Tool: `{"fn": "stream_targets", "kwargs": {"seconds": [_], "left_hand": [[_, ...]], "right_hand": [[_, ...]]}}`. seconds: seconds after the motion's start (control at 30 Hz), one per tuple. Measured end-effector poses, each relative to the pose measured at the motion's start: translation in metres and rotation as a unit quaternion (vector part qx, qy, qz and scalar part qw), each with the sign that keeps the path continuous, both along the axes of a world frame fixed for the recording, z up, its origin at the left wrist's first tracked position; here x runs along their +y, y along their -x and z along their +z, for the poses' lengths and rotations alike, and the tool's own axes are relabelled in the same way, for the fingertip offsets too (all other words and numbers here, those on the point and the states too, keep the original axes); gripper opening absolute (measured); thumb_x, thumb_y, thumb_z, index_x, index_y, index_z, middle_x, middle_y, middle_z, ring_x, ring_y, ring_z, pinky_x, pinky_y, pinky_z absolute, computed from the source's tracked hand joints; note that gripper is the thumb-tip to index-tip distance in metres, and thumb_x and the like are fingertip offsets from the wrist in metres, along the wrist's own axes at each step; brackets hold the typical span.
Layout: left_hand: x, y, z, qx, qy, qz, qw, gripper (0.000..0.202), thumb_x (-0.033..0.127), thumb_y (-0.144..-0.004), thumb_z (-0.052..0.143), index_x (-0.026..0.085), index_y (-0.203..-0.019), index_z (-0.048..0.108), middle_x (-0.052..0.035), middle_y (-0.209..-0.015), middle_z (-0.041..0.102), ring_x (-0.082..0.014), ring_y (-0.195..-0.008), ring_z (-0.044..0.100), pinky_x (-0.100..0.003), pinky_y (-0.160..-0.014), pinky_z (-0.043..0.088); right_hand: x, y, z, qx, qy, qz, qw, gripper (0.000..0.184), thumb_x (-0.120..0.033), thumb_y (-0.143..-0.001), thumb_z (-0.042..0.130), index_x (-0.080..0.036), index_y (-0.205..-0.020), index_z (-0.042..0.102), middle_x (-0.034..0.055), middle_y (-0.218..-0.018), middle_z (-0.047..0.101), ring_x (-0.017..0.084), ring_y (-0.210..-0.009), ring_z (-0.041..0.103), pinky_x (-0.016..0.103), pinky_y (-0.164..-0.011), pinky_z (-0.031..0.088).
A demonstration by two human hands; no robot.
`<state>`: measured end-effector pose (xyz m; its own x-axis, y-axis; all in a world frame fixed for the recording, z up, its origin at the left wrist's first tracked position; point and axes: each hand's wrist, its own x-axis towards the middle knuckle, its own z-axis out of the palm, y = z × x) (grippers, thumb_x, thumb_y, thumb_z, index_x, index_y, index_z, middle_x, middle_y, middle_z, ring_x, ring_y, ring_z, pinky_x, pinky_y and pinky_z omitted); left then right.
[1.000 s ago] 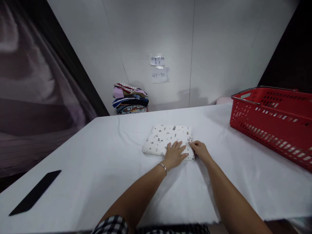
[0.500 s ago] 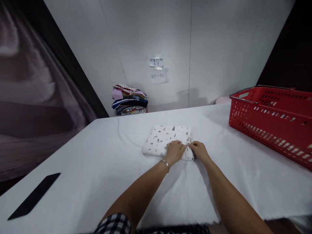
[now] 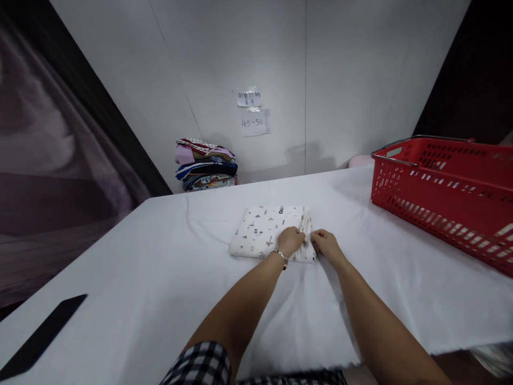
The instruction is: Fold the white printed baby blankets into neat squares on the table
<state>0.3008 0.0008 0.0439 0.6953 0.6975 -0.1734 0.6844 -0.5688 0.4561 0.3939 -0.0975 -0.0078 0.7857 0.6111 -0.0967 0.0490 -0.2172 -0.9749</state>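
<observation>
A white cloth (image 3: 256, 230) with small dark printed figures lies folded into a flat bundle on the white table. Its right end is gathered into creases. My left hand (image 3: 290, 240) is closed on the cloth near that end, pinching a gathered fold. At the right edge of the bundle, my right hand (image 3: 325, 244) has its thumb and fingers pinched together on the cloth's edge. The fingertips of both hands are partly hidden, and the underside of the bundle does not show.
A red plastic basket (image 3: 436, 198) with metal handles stands on the right of the table (image 3: 160, 278). A stack of folded fabrics (image 3: 206, 168) sits at the back against the wall. A dark flat strip (image 3: 44, 337) lies at the front left. Paper signs (image 3: 255, 123) hang on the wall.
My left hand has gone from lying on the cloth to gripping a fold, and the right end has bunched into creases. My right hand stays at the edge. The view has shifted slightly.
</observation>
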Motion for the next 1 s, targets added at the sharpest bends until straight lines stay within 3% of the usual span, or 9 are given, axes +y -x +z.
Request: {"fn": "stream_targets", "kwargs": {"seconds": [0.17,0.33,0.5,0.67,0.8,0.9,1.0], "left_hand": [[0.0,0.001,-0.003,-0.01,0.003,-0.002,1.0,0.025,0.037,-0.08,0.047,0.021,-0.085,0.066,-0.0039,-0.09,0.069,-0.0181,-0.083,0.062,-0.025,-0.065,0.042],[0.0,0.001,-0.001,-0.016,0.017,0.002,1.0,0.026,0.04,-0.081,0.048,0.021,-0.086,0.065,-0.0027,-0.093,0.069,-0.0176,-0.084,0.061,-0.024,-0.066,0.042],[0.003,0.001,-0.002,-0.04,0.033,0.003,0.999,0.039,0.048,-0.086,0.039,0.02,-0.085,0.065,-0.004,-0.092,0.069,-0.0171,-0.084,0.061,-0.025,-0.066,0.041],[-0.002,0.004,-0.002,-0.043,0.013,-0.002,0.999,0.035,0.046,-0.087,0.04,0.021,-0.086,0.064,-0.0035,-0.093,0.069,-0.0169,-0.086,0.061,-0.025,-0.069,0.041],[-0.005,0.003,0.004,-0.058,0.01,0.003,0.998,0.044,0.056,-0.085,0.036,0.021,-0.088,0.064,-0.0041,-0.093,0.069,-0.0183,-0.085,0.061,-0.025,-0.069,0.042],[-0.001,-0.004,0.009,-0.015,0.022,-0.005,1.0,0.048,0.06,-0.08,0.041,0.019,-0.089,0.064,-0.0077,-0.094,0.069,-0.0214,-0.087,0.062,-0.026,-0.068,0.043],[0.005,-0.012,0.012,0.036,0.029,-0.013,0.999,0.044,0.053,-0.078,0.047,0.015,-0.09,0.065,-0.0119,-0.097,0.068,-0.0244,-0.091,0.062,-0.027,-0.067,0.043]], "right_hand": [[0.001,0.002,-0.003,-0.065,0.025,-0.002,0.998,0.026,-0.043,-0.063,0.057,-0.018,-0.061,0.059,0.0008,-0.055,0.058,0.013,-0.052,0.049,0.024,-0.048,0.034],[0.004,0.002,0.0,-0.105,0.04,-0.001,0.994,0.023,-0.04,-0.062,0.056,-0.019,-0.053,0.055,-0.0005,-0.051,0.055,0.013,-0.054,0.047,0.024,-0.05,0.033],[0.004,0.001,0.001,-0.089,0.028,-0.014,0.996,0.02,-0.036,-0.062,0.053,-0.018,-0.053,0.053,-0.0018,-0.051,0.052,0.012,-0.052,0.044,0.023,-0.049,0.032],[0.004,0.0,-0.001,-0.076,0.009,-0.012,0.997,0.018,-0.034,-0.061,0.054,-0.018,-0.052,0.052,-0.0024,-0.049,0.05,0.011,-0.051,0.043,0.023,-0.048,0.031],[0.006,0.002,-0.002,-0.05,-0.02,0.004,0.999,0.018,-0.035,-0.062,0.054,-0.018,-0.057,0.053,-0.0027,-0.052,0.051,0.011,-0.051,0.043,0.023,-0.049,0.033],[0.006,0.006,0.001,-0.011,-0.032,0.036,0.999,0.02,-0.038,-0.062,0.055,-0.017,-0.062,0.055,-0.0042,-0.048,0.048,0.009,-0.045,0.039,0.022,-0.044,0.031],[0.002,0.007,0.007,0.034,-0.027,0.069,0.997,0.022,-0.039,-0.063,0.054,-0.017,-0.064,0.057,-0.0056,-0.044,0.043,0.007,-0.038,0.032,0.022,-0.038,0.024]]}}
